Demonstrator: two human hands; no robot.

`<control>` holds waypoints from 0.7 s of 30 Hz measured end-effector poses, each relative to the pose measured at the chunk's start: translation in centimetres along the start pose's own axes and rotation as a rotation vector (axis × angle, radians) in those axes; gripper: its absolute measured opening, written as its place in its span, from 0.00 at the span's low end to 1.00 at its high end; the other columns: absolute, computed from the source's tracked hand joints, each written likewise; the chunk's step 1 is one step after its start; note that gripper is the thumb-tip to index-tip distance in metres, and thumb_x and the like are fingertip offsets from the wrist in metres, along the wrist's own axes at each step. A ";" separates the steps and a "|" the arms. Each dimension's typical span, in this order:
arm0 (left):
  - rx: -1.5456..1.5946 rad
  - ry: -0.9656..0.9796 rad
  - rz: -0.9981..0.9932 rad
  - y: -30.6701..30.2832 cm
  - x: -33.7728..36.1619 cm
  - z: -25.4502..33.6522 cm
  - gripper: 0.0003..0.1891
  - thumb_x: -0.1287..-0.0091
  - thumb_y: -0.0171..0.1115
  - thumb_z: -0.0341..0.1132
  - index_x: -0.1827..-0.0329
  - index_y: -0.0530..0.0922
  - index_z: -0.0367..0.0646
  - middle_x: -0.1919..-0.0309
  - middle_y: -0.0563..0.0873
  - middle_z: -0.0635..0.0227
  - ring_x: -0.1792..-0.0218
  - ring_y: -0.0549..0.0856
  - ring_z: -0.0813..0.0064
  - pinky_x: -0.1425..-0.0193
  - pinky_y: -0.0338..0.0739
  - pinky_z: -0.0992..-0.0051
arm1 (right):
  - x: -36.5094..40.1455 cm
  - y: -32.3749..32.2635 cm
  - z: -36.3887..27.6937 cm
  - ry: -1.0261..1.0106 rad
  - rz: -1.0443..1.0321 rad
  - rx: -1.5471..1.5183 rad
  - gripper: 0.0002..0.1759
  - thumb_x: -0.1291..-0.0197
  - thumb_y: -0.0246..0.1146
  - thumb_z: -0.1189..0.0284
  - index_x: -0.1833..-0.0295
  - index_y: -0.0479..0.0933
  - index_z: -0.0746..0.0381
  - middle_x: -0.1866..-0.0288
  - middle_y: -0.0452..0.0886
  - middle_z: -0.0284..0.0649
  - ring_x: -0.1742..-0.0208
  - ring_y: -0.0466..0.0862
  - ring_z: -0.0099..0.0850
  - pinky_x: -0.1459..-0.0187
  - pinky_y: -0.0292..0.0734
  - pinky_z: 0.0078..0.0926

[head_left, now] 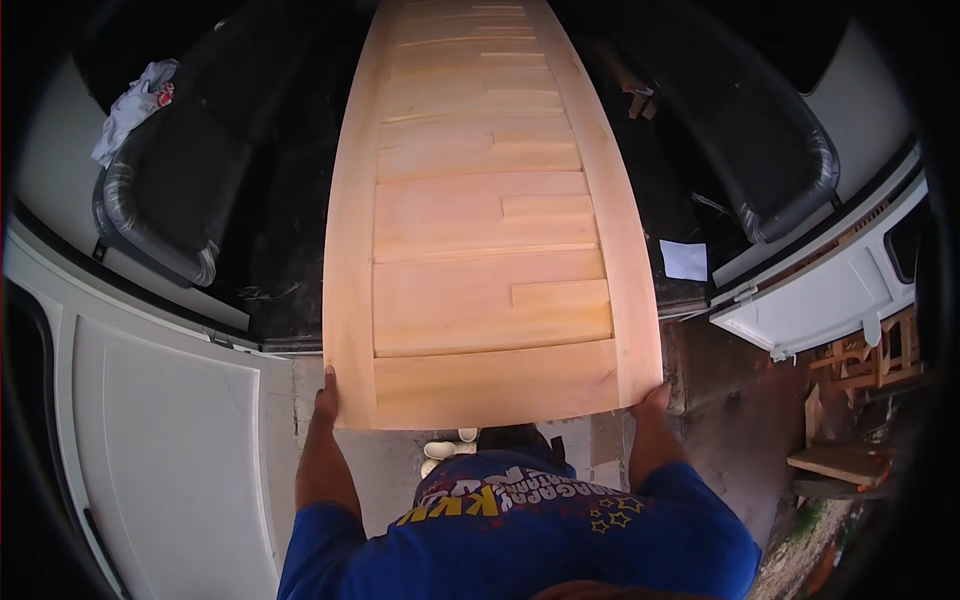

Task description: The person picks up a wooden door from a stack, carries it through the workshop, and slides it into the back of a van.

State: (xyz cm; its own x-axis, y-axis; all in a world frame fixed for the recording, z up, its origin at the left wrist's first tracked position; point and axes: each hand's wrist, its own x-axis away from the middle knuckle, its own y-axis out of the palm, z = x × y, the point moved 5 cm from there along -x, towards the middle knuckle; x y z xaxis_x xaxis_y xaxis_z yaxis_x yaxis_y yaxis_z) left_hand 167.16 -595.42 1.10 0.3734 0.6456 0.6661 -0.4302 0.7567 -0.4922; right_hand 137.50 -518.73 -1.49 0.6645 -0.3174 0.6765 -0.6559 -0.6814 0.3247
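A long, pale wooden panel (480,220) with a frame and several cross boards stretches from in front of my body into the open back of a vehicle. At its near left corner, my left hand (327,395) grips the edge, with the thumb up along the side. My right hand (652,400) holds the near right corner. The fingers of both hands are partly hidden beneath the wood. The panel's far end runs out of the top of the view.
Dark padded benches (180,170) (750,140) flank the panel. A white cloth (135,110) lies on the left bench, a white paper (684,260) at right. White doors (170,450) (815,300) stand open on both sides. Wooden pieces (845,462) are stacked at the right.
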 end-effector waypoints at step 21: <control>0.034 -0.046 0.073 0.1 -7.8 9.5 0.63 0.42 0.56 0.85 0.25 0.72 0.28 0.26 0.74 0.41 0.23 0.71 0.53 0.19 0.62 0.63 | -3.8 14.0 -3.6 0.079 0.018 0.191 0.36 0.22 0.36 0.47 0.24 0.69 0.59 0.23 0.73 0.44 0.25 0.74 0.47 0.27 0.72 0.53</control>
State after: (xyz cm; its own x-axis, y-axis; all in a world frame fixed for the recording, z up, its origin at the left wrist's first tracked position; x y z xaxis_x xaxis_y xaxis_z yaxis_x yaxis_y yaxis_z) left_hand 156.35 -601.34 1.18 0.3022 0.6927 0.6549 -0.4828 0.7036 -0.5214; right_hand 124.47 -524.70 2.92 0.6183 -0.2828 0.7333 -0.5823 -0.7914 0.1858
